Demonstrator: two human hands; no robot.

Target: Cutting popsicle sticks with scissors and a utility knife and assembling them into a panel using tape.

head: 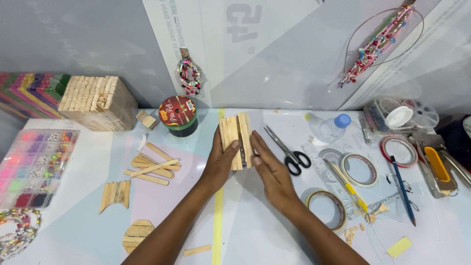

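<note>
Head view: your left hand (219,164) and right hand (270,169) press a panel of glued wooden craft sticks (236,140) between them, fingers nearly flat, thumbs across its face. The panel sits near the middle of the table (255,230), toward its far edge, long axis running from you to the far edge. Black-handled scissors (289,152) lie just right of your right hand. Loose craft sticks (152,167) lie left, well apart. A round tin (178,115) stands near the far edge, left of the panel.
</note>
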